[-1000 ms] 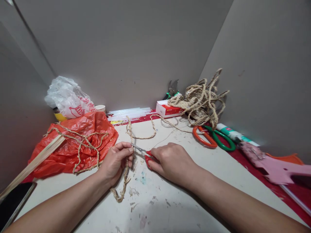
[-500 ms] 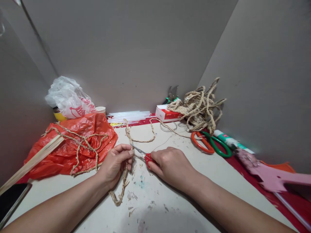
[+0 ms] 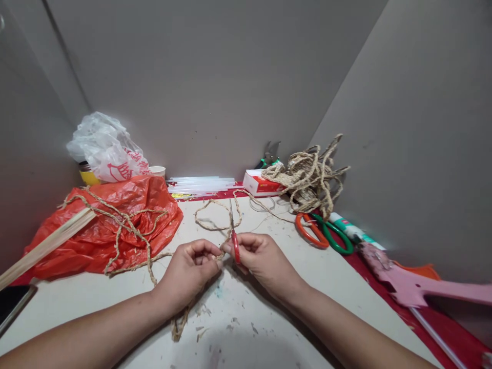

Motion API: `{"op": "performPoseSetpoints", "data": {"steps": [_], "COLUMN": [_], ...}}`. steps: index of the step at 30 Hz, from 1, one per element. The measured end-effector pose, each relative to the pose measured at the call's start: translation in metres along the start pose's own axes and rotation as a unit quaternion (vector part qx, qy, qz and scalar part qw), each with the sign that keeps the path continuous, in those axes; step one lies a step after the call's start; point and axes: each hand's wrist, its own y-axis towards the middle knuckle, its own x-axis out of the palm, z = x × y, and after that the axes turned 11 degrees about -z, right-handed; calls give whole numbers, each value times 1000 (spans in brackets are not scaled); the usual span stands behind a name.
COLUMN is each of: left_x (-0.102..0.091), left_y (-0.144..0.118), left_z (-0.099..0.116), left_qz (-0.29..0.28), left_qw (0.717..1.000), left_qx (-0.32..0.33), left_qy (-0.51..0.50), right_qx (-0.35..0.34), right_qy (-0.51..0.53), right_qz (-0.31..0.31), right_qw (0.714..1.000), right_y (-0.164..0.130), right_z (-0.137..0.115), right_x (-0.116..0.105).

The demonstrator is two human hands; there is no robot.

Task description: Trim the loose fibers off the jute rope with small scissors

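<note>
Between thumb and fingers, my left hand [image 3: 198, 266] pinches a braided straw rope [image 3: 218, 226] at the middle of the table. My right hand [image 3: 261, 259] is closed round a pair of small red-handled scissors [image 3: 236, 245], whose blades point away from me. The right fingertips are close to the left ones at the rope; whether they also grip it I cannot tell. Part of the rope loops on the table beyond my hands, and another part hangs below my left wrist.
On the left an orange-red plastic bag [image 3: 154, 200] lies under more braided rope. A coil of rope [image 3: 307, 174] stands at the back right beside a red-and-white box [image 3: 253, 182]. Large scissors [image 3: 338, 238] and a pink glue gun [image 3: 407, 284] lie on the right.
The scissors have swung from pointing left at the rope to pointing away from me. My hands have come together, and the held part of the rope has shifted right.
</note>
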Motion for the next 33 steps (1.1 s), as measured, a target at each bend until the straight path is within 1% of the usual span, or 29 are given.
{"op": "performPoseSetpoints", "data": {"steps": [2, 7, 12, 17, 21, 23, 25, 28, 30, 33], "left_x": [0, -2, -2, 0, 3, 3, 2, -1, -4, -9], "left_y": [-1, -1, 0, -1, -5, -6, -5, -2, 1, 4], "left_z": [0, 1, -1, 1, 3, 3, 2, 2, 1, 1], "left_qz": [-12, -75, -79, -82, -72, -71, -71, -61, -47, -16], "left_qw": [1000, 992, 992, 989, 996, 996, 995, 993, 994, 994], "left_qx": [-13, -56, -56, -64, -38, -40, -54, -66, -60, -36], "left_qy": [-14, -85, -76, -104, -47, -32, -47, -72, -80, -99], "right_qx": [-6, -33, -62, -51, -36, -25, -6, 23, 19, -8], "right_qy": [20, 76, 106, 119, 131, 134, 123, 71, 14, -89], "right_qz": [12, 62, 111, 109, 108, 98, 84, 64, 67, 80], "right_qw": [1000, 995, 986, 986, 985, 986, 989, 995, 997, 993], "right_y": [0, 0, 1, 3, 3, 3, 4, 6, 5, 2], "right_z": [1, 1, 0, 0, -1, 0, 1, 1, -1, -5], "right_x": [-1, -5, -9, -9, -8, -9, -11, -15, -17, -16]}}
